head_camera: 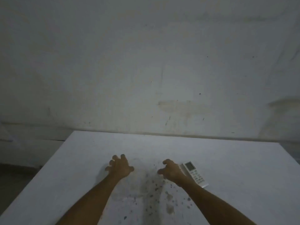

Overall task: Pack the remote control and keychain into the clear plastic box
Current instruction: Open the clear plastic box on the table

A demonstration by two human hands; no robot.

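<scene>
Reaching forward over the table (pixel 227 159), both bare hands hang open with nothing in them. The left hand (pixel 119 167) has its fingers spread and curled like a claw, palm down, close above the white top. The right hand (pixel 171 171) is likewise open and empty, fingers bent, thumb pointing inward toward the left hand. Both forearms run in from the bottom edge of the frame.

Taking the right hand as the landmark: the remote control (pixel 194 173) lies flat on the table just beside it on the outer side, partly hidden behind the wrist, its small screen at the far end and its rows of buttons toward the person. Whether the hand touches the remote cannot be told. The left hand is apart from the right, with a patch of bare table between them. On the near side of the right hand, between the two forearms, the tabletop is stained with dark specks and brownish smudges (pixel 155 192). The light is dim and the picture soft, so a faint rounded outline on the table between the hands may be something clear, but it is too vague to name. Beyond the hands, a dingy pale wall (pixel 146 62) rises behind the table's far edge.
</scene>
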